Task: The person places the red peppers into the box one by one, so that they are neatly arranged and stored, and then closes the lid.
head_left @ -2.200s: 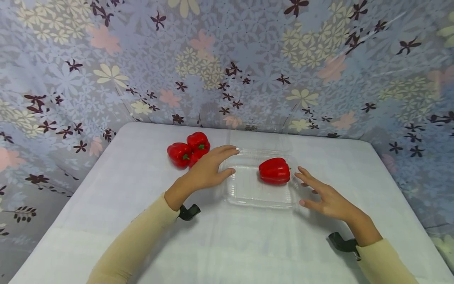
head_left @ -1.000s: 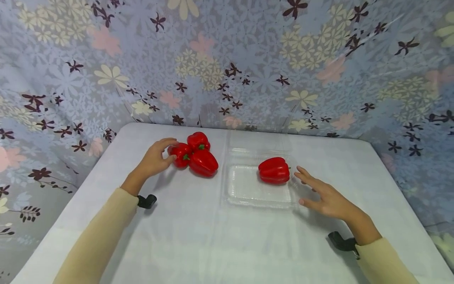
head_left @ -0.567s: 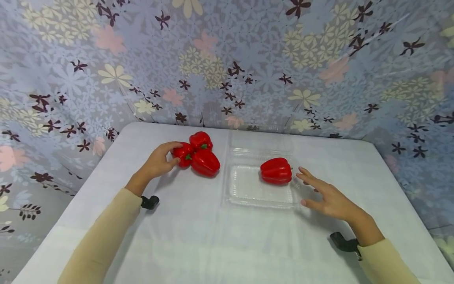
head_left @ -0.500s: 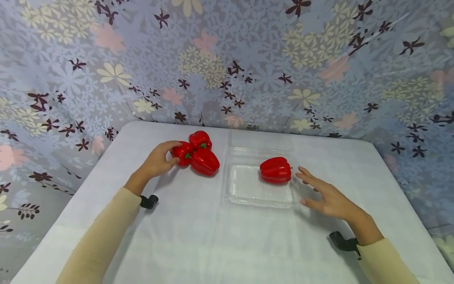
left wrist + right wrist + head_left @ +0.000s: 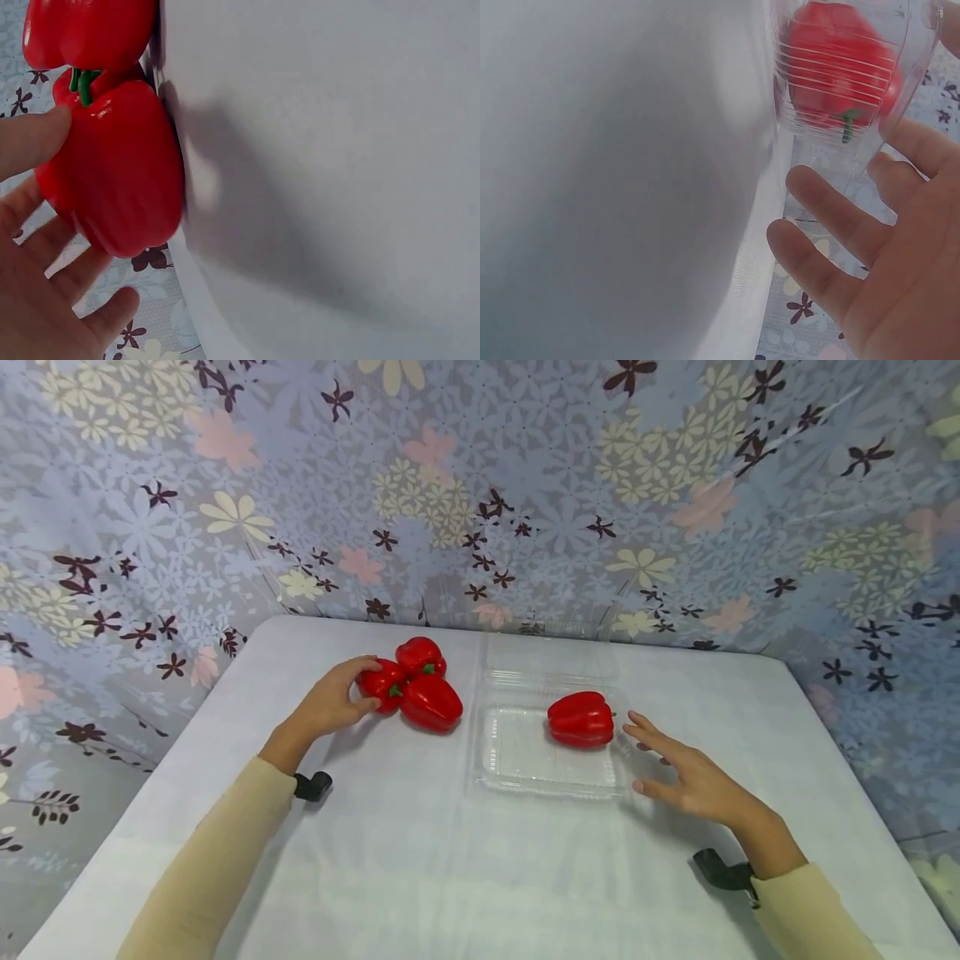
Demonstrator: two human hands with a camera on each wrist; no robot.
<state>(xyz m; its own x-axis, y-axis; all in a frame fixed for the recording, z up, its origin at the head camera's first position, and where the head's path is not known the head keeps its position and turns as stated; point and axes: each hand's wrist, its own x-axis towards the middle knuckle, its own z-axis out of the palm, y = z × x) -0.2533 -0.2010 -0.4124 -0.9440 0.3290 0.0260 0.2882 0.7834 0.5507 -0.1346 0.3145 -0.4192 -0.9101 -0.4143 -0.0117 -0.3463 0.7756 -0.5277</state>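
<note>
A white-covered table [image 5: 525, 877] is spread beneath both hands. Just left of the right hand [image 5: 697, 781], its fingers held apart, a clear plastic clamshell [image 5: 551, 791] is set, one red bell pepper [image 5: 581, 720] inside. And there, the leftmost pepper [image 5: 384, 677] is clasped by the nearer left hand [image 5: 326, 700], thumb nearside, fingers farside, its stem end pointed away from the palm, toward two neighbouring peppers [image 5: 432, 703].

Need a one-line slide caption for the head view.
Left hand curled round one red pepper beside two others; right hand next to an open clear container holding a fourth pepper.
</note>
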